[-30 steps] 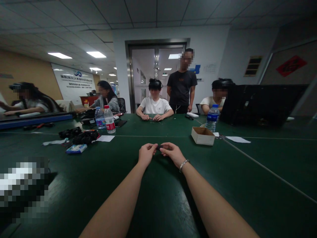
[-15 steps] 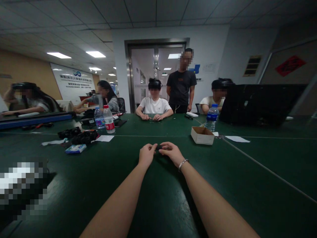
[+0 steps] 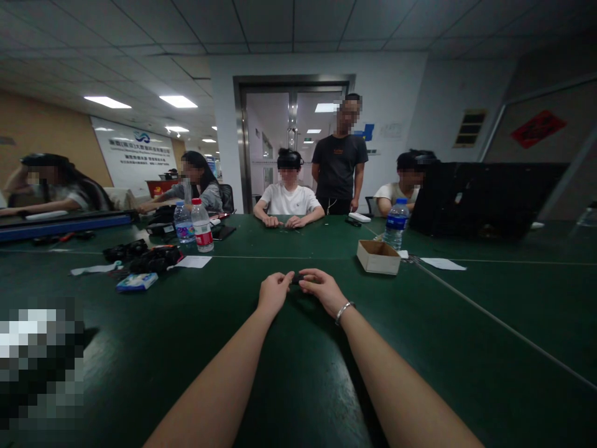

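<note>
Both my arms reach out over a dark green table (image 3: pixel 466 348). My left hand (image 3: pixel 273 291) and my right hand (image 3: pixel 321 289) meet at the middle, fingers curled, pinching a small dark object (image 3: pixel 295 279) between them. What the object is cannot be made out. A silver bracelet (image 3: pixel 344 309) circles my right wrist.
An open cardboard box (image 3: pixel 377 256) and a water bottle (image 3: pixel 394 224) stand to the right beyond my hands, with a black laptop (image 3: pixel 485 199) behind. Two bottles (image 3: pixel 201 225), black gear (image 3: pixel 152 258) and a blue packet (image 3: pixel 136 282) lie to the left. Several people sit around the table; one stands by the door.
The view has drifted slightly left. My hands stay together on the small dark object, barely shifted.
</note>
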`<state>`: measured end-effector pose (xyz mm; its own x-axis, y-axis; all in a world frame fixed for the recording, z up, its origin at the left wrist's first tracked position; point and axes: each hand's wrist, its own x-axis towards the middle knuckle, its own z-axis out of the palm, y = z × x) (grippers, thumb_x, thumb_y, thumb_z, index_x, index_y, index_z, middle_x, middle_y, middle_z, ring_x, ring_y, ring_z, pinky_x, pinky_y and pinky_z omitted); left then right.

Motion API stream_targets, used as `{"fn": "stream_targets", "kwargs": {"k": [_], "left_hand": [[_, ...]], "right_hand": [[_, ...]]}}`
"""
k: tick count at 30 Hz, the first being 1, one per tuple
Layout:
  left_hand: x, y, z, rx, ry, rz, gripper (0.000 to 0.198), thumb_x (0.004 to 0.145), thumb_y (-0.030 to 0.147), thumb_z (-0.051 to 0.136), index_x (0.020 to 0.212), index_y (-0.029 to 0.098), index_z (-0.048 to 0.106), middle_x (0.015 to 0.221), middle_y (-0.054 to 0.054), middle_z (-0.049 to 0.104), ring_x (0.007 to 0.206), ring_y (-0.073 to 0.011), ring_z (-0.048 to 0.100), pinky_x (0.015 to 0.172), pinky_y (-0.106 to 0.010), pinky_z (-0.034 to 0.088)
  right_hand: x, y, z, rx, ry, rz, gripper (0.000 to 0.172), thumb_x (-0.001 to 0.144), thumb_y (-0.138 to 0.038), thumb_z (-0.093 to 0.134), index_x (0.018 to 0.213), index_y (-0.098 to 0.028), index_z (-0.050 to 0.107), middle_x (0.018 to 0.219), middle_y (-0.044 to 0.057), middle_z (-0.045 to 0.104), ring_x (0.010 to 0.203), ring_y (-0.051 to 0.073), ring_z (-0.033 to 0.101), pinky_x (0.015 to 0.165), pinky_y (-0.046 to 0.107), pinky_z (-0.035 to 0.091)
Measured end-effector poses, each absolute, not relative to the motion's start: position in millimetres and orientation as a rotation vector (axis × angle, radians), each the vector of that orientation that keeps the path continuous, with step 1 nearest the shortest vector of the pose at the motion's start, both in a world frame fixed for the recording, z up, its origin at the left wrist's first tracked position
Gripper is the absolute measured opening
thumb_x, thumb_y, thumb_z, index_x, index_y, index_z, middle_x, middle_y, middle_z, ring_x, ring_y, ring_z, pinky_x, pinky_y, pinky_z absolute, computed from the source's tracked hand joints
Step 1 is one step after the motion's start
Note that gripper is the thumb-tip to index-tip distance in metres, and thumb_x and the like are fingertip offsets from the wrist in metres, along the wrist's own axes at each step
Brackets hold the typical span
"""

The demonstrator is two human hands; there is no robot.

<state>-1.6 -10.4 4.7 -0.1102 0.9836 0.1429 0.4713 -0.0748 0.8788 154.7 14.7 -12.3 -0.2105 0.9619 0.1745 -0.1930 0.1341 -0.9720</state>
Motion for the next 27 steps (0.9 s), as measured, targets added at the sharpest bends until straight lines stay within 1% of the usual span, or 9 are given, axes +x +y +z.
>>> {"fn": "stream_targets", "kwargs": {"k": [4,8,13,16,21,25,27], "left_hand": [[-1.2,-11.8,7.1,1.573,1.637,1.096,0.046,0.076,0.057,0.046,0.072,0.015,0.063,0.064,-0.003,0.059,0.054,-0.0147,0.05,0.052,-0.025,0.032],[-1.3,-11.9,6.4,1.537,1.594,1.129,0.044,0.076,0.056,0.047,0.074,0.015,0.063,0.067,-0.004,0.06,0.059,-0.0155,0.053,0.055,-0.025,0.036],[-1.2,-2.5,-5.2,1.521,1.438,1.258,0.038,0.075,0.052,0.051,0.075,0.016,0.062,0.065,-0.003,0.059,0.061,-0.0147,0.054,0.056,-0.024,0.039],[-1.2,1.8,-10.0,1.548,1.336,1.331,0.033,0.074,0.048,0.054,0.079,0.017,0.062,0.067,-0.002,0.06,0.062,-0.014,0.055,0.056,-0.023,0.04],[-2.5,0.2,-6.2,1.574,1.205,1.371,0.029,0.072,0.041,0.06,0.087,0.017,0.063,0.081,-0.005,0.064,0.073,-0.0161,0.058,0.06,-0.024,0.044],[-3.1,-4.4,0.4,1.522,1.114,1.373,0.031,0.066,0.037,0.068,0.089,0.016,0.064,0.094,-0.008,0.065,0.08,-0.0173,0.06,0.069,-0.027,0.047],[-2.6,-6.7,2.8,1.49,1.111,1.372,0.032,0.067,0.037,0.067,0.091,0.016,0.063,0.099,-0.009,0.064,0.084,-0.0186,0.06,0.07,-0.027,0.047]], "right_hand": [[156.5,17.7,-14.6,-0.844,-1.31,1.351,0.041,0.054,-0.022,0.079,0.092,-0.014,0.066,0.08,0.002,0.057,0.066,0.011,0.058,0.063,0.024,0.049],[157.0,17.9,-14.7,-0.853,-1.298,1.37,0.039,0.056,-0.02,0.079,0.092,-0.014,0.066,0.081,0.002,0.059,0.065,0.01,0.059,0.063,0.022,0.05],[154.3,17.5,-13.0,-0.865,-1.255,1.397,0.033,0.06,-0.02,0.078,0.089,-0.011,0.064,0.067,0.002,0.061,0.059,0.01,0.059,0.054,0.018,0.049],[153.0,18.5,-12.0,-0.893,-1.205,1.414,0.027,0.064,-0.02,0.077,0.085,-0.01,0.063,0.065,0.003,0.062,0.055,0.009,0.058,0.05,0.016,0.048],[153.5,20.5,-12.0,-0.887,-1.178,1.438,0.026,0.067,-0.024,0.075,0.083,-0.008,0.063,0.065,0.005,0.063,0.051,0.008,0.056,0.044,0.014,0.046],[154.6,22.6,-13.8,-0.883,-1.179,1.443,0.029,0.068,-0.029,0.075,0.083,-0.008,0.062,0.062,0.005,0.062,0.05,0.008,0.056,0.043,0.015,0.045],[154.7,22.8,-14.2,-0.88,-1.17,1.443,0.03,0.068,-0.03,0.075,0.083,-0.008,0.062,0.061,0.005,0.062,0.05,0.009,0.056,0.043,0.015,0.045]]}}
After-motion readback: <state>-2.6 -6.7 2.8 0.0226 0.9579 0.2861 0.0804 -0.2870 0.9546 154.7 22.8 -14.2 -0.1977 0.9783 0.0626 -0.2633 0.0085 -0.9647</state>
